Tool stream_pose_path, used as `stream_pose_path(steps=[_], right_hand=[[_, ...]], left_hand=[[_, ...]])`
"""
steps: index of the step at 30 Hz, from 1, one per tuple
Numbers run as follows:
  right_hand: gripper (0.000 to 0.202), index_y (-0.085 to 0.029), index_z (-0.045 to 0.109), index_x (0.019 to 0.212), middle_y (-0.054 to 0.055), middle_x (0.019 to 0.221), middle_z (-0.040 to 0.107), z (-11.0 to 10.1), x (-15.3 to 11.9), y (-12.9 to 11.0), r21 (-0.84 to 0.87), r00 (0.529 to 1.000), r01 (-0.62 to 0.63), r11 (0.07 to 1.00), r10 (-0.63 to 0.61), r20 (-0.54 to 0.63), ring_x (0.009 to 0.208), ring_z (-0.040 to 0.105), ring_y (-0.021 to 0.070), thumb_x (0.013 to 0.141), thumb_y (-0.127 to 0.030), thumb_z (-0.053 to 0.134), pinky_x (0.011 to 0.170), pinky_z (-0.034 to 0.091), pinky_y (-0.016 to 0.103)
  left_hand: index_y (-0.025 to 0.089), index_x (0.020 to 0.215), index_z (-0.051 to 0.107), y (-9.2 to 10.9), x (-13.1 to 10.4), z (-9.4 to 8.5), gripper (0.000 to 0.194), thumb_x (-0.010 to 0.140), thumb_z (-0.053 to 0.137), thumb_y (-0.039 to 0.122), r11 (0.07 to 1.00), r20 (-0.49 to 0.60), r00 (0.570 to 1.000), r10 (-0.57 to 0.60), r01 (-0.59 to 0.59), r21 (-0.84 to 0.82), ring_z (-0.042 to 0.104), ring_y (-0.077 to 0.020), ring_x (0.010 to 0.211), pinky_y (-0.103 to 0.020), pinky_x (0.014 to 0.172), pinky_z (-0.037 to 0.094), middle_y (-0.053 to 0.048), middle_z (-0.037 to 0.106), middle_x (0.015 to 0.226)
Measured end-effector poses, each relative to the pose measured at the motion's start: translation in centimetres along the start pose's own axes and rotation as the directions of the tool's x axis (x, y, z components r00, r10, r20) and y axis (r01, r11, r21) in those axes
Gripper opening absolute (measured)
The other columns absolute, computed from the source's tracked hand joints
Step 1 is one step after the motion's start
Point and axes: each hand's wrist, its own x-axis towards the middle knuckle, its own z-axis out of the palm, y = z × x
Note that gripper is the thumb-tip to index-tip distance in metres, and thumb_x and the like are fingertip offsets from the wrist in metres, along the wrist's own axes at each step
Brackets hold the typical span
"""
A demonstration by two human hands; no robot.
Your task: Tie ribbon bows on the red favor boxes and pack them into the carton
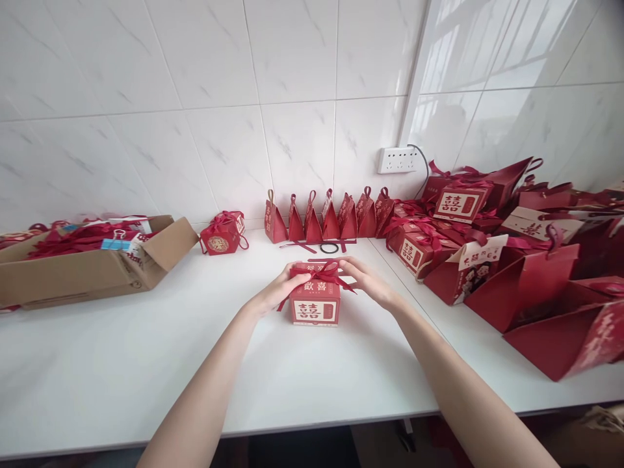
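A red and cream gift box [314,311] with white characters on its sloped top stands on the white table [292,383]. A dark red ribbon [324,274] is tied in a bow across its top. My left hand [277,289] holds the box's upper left side, thumb along the top by the bow. Over on the other side, my right hand [368,281] has its fingers stretched toward the bow's right loop, touching or nearly touching it; its fingers are apart. Behind the box lie loose ribbon strips [305,246] and a black ring [329,247].
Several triangular red boxes [330,224] line the wall. A hexagonal red box [221,237] stands left of them. A cardboard box [63,281] of red ribbons sits at far left. Many red boxes [526,279] are heaped at right, beneath a power strip [397,160].
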Motion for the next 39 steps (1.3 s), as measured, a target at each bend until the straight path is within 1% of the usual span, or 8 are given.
stream_pose_path(steps=[5, 9, 11, 16, 20, 25, 29, 39], right_hand=[[0.042, -0.026, 0.055, 0.118, 0.007, 0.121, 0.058, 0.4, -0.4, -0.1, 0.139, 0.959, -0.068, 0.988, 0.027, 0.283, 0.11, 0.055, 0.023, 0.084, -0.052, 0.051, 0.087, 0.049, 0.037], [0.045, -0.03, 0.05, 0.124, 0.004, 0.124, 0.055, 0.9, -0.2, 0.2, 0.294, 0.991, 0.027, 0.955, -0.063, 0.115, 0.112, 0.053, 0.0213, 0.084, -0.051, 0.052, 0.093, 0.046, 0.039], [0.045, -0.028, 0.05, 0.123, 0.004, 0.122, 0.055, 0.9, -0.1, 0.3, 0.294, 0.99, 0.062, 0.954, -0.096, 0.102, 0.114, 0.051, 0.0213, 0.085, -0.051, 0.051, 0.097, 0.042, 0.039], [0.033, -0.023, 0.059, 0.101, 0.004, 0.115, 0.056, -0.7, -0.4, -0.4, 0.156, 0.995, 0.042, 0.987, -0.056, 0.084, 0.111, 0.051, 0.0199, 0.084, -0.05, 0.052, 0.09, 0.046, 0.036], [0.035, -0.016, 0.058, 0.074, 0.003, 0.081, 0.058, -1.9, -0.6, -1.0, -0.018, 0.985, -0.034, 0.999, 0.036, 0.169, 0.08, 0.057, 0.0156, 0.074, -0.051, 0.063, 0.073, 0.051, 0.032], [0.036, -0.015, 0.057, 0.066, 0.0, 0.062, 0.058, -1.8, -0.8, -1.2, -0.049, 0.954, 0.03, 0.998, -0.014, 0.3, 0.058, 0.055, 0.0104, 0.073, -0.049, 0.065, 0.059, 0.046, 0.024], [0.034, -0.017, 0.055, 0.062, -0.005, 0.042, 0.052, -1.8, -1.4, -2.0, -0.161, 0.938, -0.003, 0.987, 0.059, 0.343, 0.037, 0.047, 0.007, 0.077, -0.047, 0.061, 0.042, 0.037, 0.02], [0.035, -0.014, 0.059, 0.06, 0.006, 0.06, 0.069, -1.4, -2.7, -3.3, -0.205, 0.84, -0.116, 0.972, 0.207, 0.502, 0.037, 0.059, 0.0119, 0.075, -0.046, 0.059, 0.027, 0.033, 0.016]], left_hand=[[0.019, 0.105, 0.047, -0.1, 0.0, 0.6, 0.046, 0.069, 0.066, 0.042, 0.995, 0.007, 0.996, 0.094, -0.094, -0.035, 0.062, -0.0224, 0.093, -0.037, 0.082, 0.049, -0.006, 0.063, 0.1], [0.023, 0.115, 0.043, -0.4, 0.2, 0.7, 0.054, 0.069, 0.067, 0.037, 0.94, -0.062, 0.938, 0.342, -0.339, 0.048, 0.061, -0.0211, 0.092, -0.033, 0.079, 0.05, -0.004, 0.061, 0.102], [0.024, 0.118, 0.041, -0.7, 0.3, 0.7, 0.055, 0.07, 0.066, 0.037, 0.922, -0.07, 0.92, 0.385, -0.381, 0.072, 0.06, -0.0201, 0.093, -0.032, 0.079, 0.05, -0.004, 0.06, 0.104], [0.023, 0.114, 0.038, -1.3, 0.7, 0.8, 0.052, 0.072, 0.064, 0.039, 0.948, -0.05, 0.948, 0.316, -0.317, -0.036, 0.06, -0.0196, 0.095, -0.033, 0.081, 0.05, -0.004, 0.059, 0.105], [0.023, 0.113, 0.036, -1.1, 0.6, 1.2, 0.054, 0.07, 0.066, 0.041, 0.948, -0.04, 0.948, 0.316, -0.317, -0.036, 0.06, -0.0201, 0.095, -0.034, 0.081, 0.049, -0.004, 0.059, 0.105], [0.023, 0.108, 0.035, -0.7, 0.3, 1.5, 0.056, 0.067, 0.069, 0.039, 0.954, -0.076, 0.954, 0.29, -0.295, -0.052, 0.06, -0.0191, 0.091, -0.035, 0.08, 0.049, -0.003, 0.058, 0.099], [0.023, 0.104, 0.033, -0.3, -0.1, 1.9, 0.057, 0.065, 0.071, 0.037, 0.961, -0.07, 0.968, 0.243, -0.25, -0.117, 0.06, -0.0184, 0.093, -0.036, 0.082, 0.049, -0.002, 0.058, 0.1], [0.024, 0.105, 0.028, -0.5, 0.1, 3.0, 0.061, 0.066, 0.072, 0.037, 0.968, -0.184, 0.953, 0.242, -0.249, -0.019, 0.063, -0.0182, 0.09, -0.035, 0.08, 0.05, -0.001, 0.061, 0.097]])
